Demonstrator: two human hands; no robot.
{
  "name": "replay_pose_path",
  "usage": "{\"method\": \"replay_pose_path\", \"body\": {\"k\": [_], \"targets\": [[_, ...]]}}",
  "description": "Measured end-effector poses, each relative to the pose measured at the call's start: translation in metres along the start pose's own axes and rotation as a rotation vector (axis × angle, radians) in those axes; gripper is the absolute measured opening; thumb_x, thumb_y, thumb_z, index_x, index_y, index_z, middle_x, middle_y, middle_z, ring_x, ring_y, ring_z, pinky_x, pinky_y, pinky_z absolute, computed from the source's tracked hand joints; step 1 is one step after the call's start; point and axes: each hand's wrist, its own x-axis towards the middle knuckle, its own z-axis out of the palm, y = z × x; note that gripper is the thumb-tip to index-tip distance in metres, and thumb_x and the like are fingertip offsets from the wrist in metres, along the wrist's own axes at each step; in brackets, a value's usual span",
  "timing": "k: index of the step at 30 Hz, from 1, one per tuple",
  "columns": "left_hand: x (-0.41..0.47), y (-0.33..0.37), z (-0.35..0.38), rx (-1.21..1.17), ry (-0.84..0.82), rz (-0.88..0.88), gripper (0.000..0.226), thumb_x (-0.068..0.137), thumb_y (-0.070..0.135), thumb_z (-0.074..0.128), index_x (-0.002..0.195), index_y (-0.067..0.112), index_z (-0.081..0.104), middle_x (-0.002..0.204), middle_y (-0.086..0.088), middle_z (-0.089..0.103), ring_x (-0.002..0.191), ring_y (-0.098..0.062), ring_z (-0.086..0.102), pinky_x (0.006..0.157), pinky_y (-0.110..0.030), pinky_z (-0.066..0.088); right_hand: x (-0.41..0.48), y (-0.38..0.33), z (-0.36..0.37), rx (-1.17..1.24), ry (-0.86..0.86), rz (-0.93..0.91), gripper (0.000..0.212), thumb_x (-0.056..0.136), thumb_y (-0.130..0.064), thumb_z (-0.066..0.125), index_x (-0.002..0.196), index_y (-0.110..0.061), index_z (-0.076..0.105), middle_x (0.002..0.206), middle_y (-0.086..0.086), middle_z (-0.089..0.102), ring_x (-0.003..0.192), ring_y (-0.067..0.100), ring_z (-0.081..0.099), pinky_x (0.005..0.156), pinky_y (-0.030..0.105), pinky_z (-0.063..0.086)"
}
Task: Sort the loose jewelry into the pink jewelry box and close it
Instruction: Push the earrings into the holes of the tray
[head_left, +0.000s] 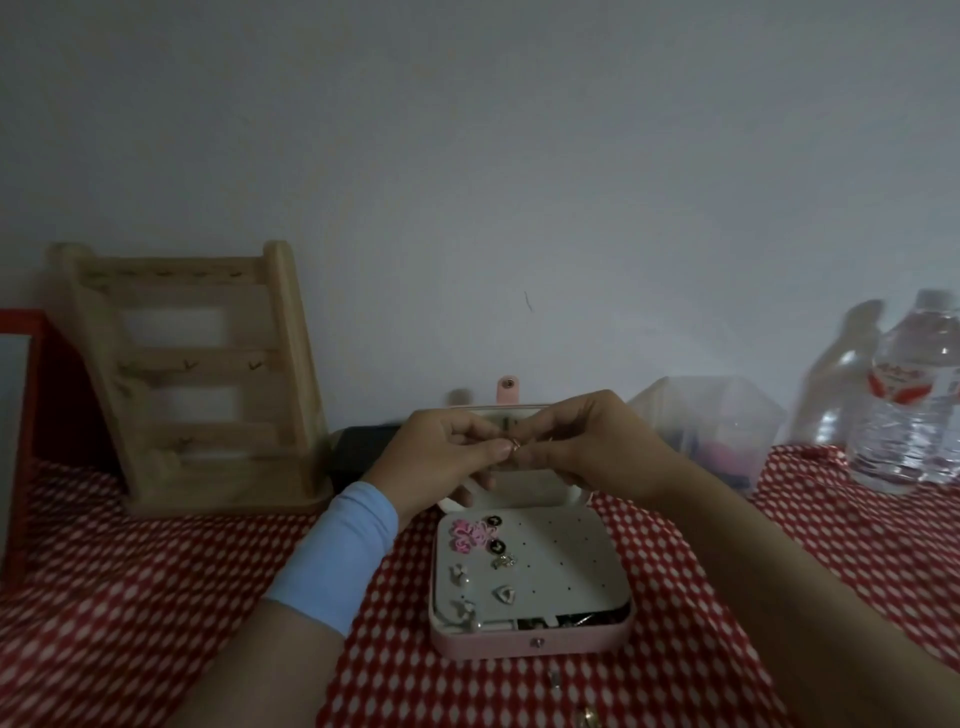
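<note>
Though a red-and-white label wraps the water bottle at the right, its writing is too blurred to read. Both hands are raised over the far half of the pink jewelry box, which lies open on the red-and-white cloth. The left hand, with a light blue sleeve at the wrist, and the right hand meet fingertip to fingertip. Together they pinch a small gold-coloured piece, the other fingers curled in. Below them, the box's white holed panel carries pink flower earrings and black studs. Two loose pieces lie on the cloth just in front of the box. A wooden stand rises at the left.
</note>
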Motion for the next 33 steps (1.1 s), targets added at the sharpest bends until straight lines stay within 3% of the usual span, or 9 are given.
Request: {"method": "replay_pose_path", "body": {"k": [3, 7, 14, 17, 19, 22, 25, 27, 33], "targets": [[-0.001, -0.005, 0.002, -0.069, -0.016, -0.01, 0.009, 0.091, 0.015, 0.067, 0.094, 0.009, 0.074, 0.082, -0.003, 0.074, 0.065, -0.012, 0.067, 0.05, -0.022, 0.05, 0.001, -0.002, 0.003, 0.07, 0.021, 0.005, 0.024, 0.083, 0.003, 0.075, 0.105, -0.007, 0.075, 0.076, 0.008, 0.071, 0.044, -0.002, 0.052, 0.046, 0.009, 0.04], [0.0, -0.011, 0.003, -0.174, -0.061, -0.012, 0.011, 0.093, 0.016, 0.065, 0.095, 0.007, 0.072, 0.081, -0.003, 0.073, 0.064, -0.014, 0.064, 0.047, -0.022, 0.047, 0.004, 0.005, 0.001, 0.181, 0.013, 0.109, 0.029, 0.09, 0.0, 0.069, 0.116, -0.011, 0.067, 0.078, 0.011, 0.072, 0.043, 0.008, 0.044, 0.04, 0.02, 0.034], [0.0, -0.016, 0.008, -0.187, 0.024, 0.047, 0.011, 0.092, 0.01, 0.064, 0.087, 0.001, 0.069, 0.073, -0.004, 0.069, 0.058, -0.017, 0.059, 0.042, -0.023, 0.042, 0.003, 0.008, 0.003, 0.313, -0.035, 0.225, 0.02, 0.098, -0.017, 0.06, 0.102, -0.002, 0.074, 0.074, 0.006, 0.067, 0.049, 0.01, 0.045, 0.043, 0.022, 0.029], [0.002, -0.016, 0.009, -0.112, 0.058, 0.085, 0.012, 0.09, 0.006, 0.065, 0.082, -0.003, 0.066, 0.067, -0.002, 0.067, 0.057, -0.016, 0.059, 0.044, -0.025, 0.042, 0.004, 0.005, 0.007, 0.223, 0.028, 0.252, 0.016, 0.087, -0.024, 0.074, 0.087, -0.009, 0.079, 0.063, 0.008, 0.06, 0.046, 0.011, 0.041, 0.042, 0.021, 0.03], [0.002, -0.017, 0.009, -0.073, 0.063, 0.107, 0.011, 0.088, 0.004, 0.066, 0.08, -0.003, 0.066, 0.065, -0.002, 0.066, 0.056, -0.015, 0.059, 0.045, -0.027, 0.044, 0.005, 0.003, 0.008, 0.18, 0.055, 0.246, 0.005, 0.083, -0.016, 0.079, 0.081, -0.012, 0.08, 0.056, 0.005, 0.059, 0.045, 0.011, 0.038, 0.04, 0.02, 0.03], [0.003, -0.019, 0.008, -0.013, 0.038, 0.134, 0.008, 0.087, 0.003, 0.067, 0.08, 0.002, 0.068, 0.065, -0.003, 0.067, 0.055, -0.013, 0.061, 0.045, -0.027, 0.046, 0.004, 0.001, 0.006, 0.115, 0.049, 0.25, 0.006, 0.083, -0.011, 0.08, 0.077, -0.013, 0.08, 0.052, 0.0, 0.059, 0.046, 0.011, 0.04, 0.041, 0.021, 0.032], [0.004, -0.02, 0.005, 0.068, -0.015, 0.155, 0.008, 0.087, 0.005, 0.068, 0.08, 0.008, 0.071, 0.071, -0.007, 0.069, 0.058, -0.015, 0.063, 0.046, -0.026, 0.049, 0.002, 0.0, 0.004, 0.021, 0.008, 0.239, 0.007, 0.082, -0.015, 0.081, 0.076, -0.019, 0.08, 0.058, 0.001, 0.063, 0.051, 0.014, 0.05, 0.046, 0.025, 0.039], [0.004, -0.02, 0.004, 0.13, -0.047, 0.153, 0.009, 0.087, 0.007, 0.069, 0.081, 0.013, 0.073, 0.069, 0.0, 0.07, 0.06, -0.014, 0.065, 0.049, -0.024, 0.05, 0.001, 0.001, 0.002, -0.048, -0.022, 0.233, 0.006, 0.084, -0.018, 0.08, 0.078, -0.019, 0.08, 0.063, -0.001, 0.068, 0.056, 0.017, 0.056, 0.051, 0.026, 0.044], [0.004, -0.021, 0.003, 0.393, -0.09, 0.199, 0.009, 0.082, 0.02, 0.075, 0.081, 0.029, 0.077, 0.078, 0.017, 0.072, 0.076, 0.003, 0.066, 0.074, -0.012, 0.05, 0.005, 0.006, -0.002, -0.269, -0.112, 0.216, 0.003, 0.083, -0.018, 0.081, 0.084, -0.016, 0.08, 0.076, -0.003, 0.076, 0.056, 0.016, 0.065, 0.065, 0.031, 0.058]]}}
